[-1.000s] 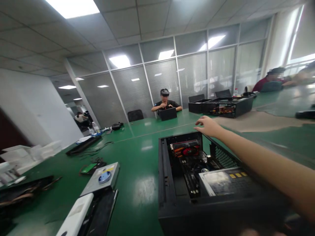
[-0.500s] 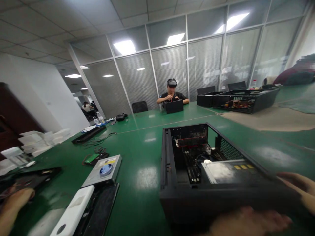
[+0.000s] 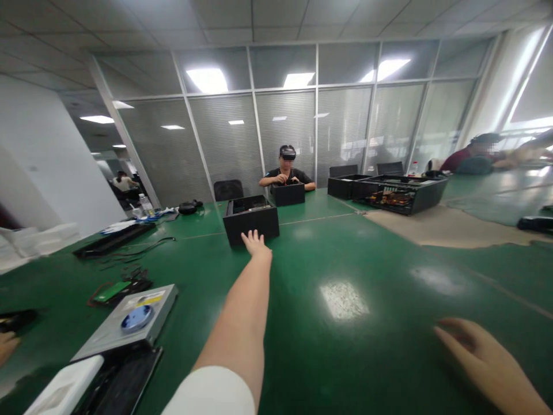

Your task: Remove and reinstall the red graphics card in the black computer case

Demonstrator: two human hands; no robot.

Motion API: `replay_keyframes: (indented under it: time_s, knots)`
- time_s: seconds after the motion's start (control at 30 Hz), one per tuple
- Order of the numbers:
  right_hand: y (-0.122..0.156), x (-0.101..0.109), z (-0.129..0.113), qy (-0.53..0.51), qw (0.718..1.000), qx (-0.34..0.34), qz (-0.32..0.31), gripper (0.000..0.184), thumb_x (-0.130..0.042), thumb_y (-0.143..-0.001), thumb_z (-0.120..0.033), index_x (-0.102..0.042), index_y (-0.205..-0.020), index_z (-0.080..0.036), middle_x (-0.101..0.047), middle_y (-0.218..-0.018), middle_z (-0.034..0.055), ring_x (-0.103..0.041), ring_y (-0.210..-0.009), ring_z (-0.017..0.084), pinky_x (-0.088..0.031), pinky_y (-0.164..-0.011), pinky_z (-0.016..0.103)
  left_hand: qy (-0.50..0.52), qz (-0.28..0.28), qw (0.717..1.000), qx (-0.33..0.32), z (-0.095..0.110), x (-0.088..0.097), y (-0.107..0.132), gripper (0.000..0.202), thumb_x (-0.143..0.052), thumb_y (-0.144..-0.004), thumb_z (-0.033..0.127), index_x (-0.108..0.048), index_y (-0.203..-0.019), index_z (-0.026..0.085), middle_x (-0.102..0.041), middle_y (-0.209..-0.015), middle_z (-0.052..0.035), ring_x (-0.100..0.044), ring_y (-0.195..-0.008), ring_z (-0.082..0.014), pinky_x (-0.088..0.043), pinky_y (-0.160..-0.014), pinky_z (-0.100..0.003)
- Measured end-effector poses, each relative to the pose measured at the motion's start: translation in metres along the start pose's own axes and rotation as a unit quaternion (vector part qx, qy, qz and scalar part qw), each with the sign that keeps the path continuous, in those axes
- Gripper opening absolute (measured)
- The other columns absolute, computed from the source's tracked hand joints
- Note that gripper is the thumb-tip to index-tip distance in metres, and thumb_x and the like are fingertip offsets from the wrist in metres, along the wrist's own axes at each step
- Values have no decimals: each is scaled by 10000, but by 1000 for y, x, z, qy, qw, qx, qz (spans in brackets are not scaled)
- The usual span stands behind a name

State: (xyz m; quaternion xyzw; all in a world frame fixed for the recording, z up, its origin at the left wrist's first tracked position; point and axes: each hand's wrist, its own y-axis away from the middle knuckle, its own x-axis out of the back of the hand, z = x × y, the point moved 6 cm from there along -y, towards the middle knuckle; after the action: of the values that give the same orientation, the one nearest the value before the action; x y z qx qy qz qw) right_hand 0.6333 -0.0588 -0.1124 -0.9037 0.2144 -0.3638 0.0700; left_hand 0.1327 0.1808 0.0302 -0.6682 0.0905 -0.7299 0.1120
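My left arm stretches forward over the green table [image 3: 328, 363]. At its end my left hand [image 3: 256, 243] is open, fingers spread against the near wall of a black computer case [image 3: 259, 222]. The case lies with its open side up, its inside mostly out of sight from here. At the lower right, my right hand [image 3: 484, 354] hovers over or rests on the table; I cannot tell which. It is loosely curved, thumb apart from the fingers, with nothing in it.
On the left lie a silver optical drive [image 3: 129, 320] with a blue round item [image 3: 137, 318] on it, a white device [image 3: 64, 386] and a green circuit board [image 3: 113, 291]. A co-worker's hand [image 3: 6, 347] shows at the left edge. Another person [image 3: 286, 173] sits opposite, beyond more cases [image 3: 391, 193].
The computer case has gone from close in front of me to far across the table. My left hand has moved forward with it; my right hand is now away from it. The view has turned.
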Motion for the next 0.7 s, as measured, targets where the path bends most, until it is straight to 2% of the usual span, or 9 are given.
replay_keyframes:
  time_s: [0.1,0.17,0.27,0.33,0.4,0.47,0.53,0.6,0.7]
  knots:
    - [-3,-8,-4,15,999,35,-28,480,-619,-731,-669,-703,-961,-255,-711,-1014,135,-685,-899,353,-550,-853,532,-63,-26,990,125,-71,2,8,771,-550,-885,578,-420,-1546,203,-177,-1677,-197,-9,-1535,-486,139,-1115,-746]
    - [-3,-11,-5,18,998,40,-39,485,-616,-731,-670,-697,-963,-251,-705,-1021,142,-682,-900,358,-549,-849,535,-96,-37,980,171,-114,4,24,791,-543,-877,587,-376,-1567,237,-128,-1694,-152,51,-1538,-473,174,-1102,-748]
    - [-3,-12,-4,20,998,36,-47,387,-614,-750,-640,-677,-931,-304,-693,-1041,142,-676,-936,373,-534,-889,538,-150,-57,961,227,-174,9,52,808,-450,-896,640,-288,-1597,271,-37,-1711,-96,85,-1540,-462,147,-1104,-763]
    - [-2,-12,-3,19,998,34,-56,315,-617,-761,-619,-669,-910,-347,-687,-1052,134,-672,-971,382,-523,-916,528,-171,-69,948,258,-206,13,70,828,-394,-895,680,-241,-1608,289,7,-1715,-78,65,-1538,-476,91,-1106,-783]
    - [-2,-13,-1,16,997,30,-65,295,-623,-753,-620,-671,-893,-365,-684,-1048,125,-671,-987,391,-516,-931,524,-163,-72,947,268,-226,16,86,841,-346,-895,704,-221,-1614,286,26,-1715,-84,26,-1532,-501,20,-1104,-800]
    - [-2,-13,-2,14,997,27,-71,298,-615,-757,-629,-672,-881,-364,-679,-1044,122,-672,-989,392,-511,-938,521,-143,-76,951,262,-231,15,103,844,-308,-900,714,-211,-1617,279,25,-1713,-99,-36,-1522,-527,-75,-1093,-813]
    - [0,-12,-5,16,997,30,-69,300,-603,-770,-633,-669,-865,-356,-672,-1044,131,-670,-988,390,-506,-937,517,-136,-87,957,242,-221,8,126,830,-327,-906,702,-209,-1617,291,12,-1712,-108,-123,-1502,-551,-174,-1066,-817]
    - [1,-11,-9,17,997,34,-63,300,-591,-783,-631,-668,-841,-347,-666,-1044,146,-669,-981,387,-503,-929,515,-152,-85,967,186,-197,-5,152,783,-402,-919,632,-212,-1614,325,-12,-1713,-99,-201,-1481,-555,-245,-1044,-808]
    - [2,-10,-13,15,997,41,-58,294,-578,-802,-614,-676,-826,-338,-669,-1057,152,-672,-984,380,-500,-928,511,-165,-12,985,46,-148,-20,191,660,-396,-979,420,-214,-1611,364,-106,-1713,-83,-358,-1440,-473,-376,-1043,-697]
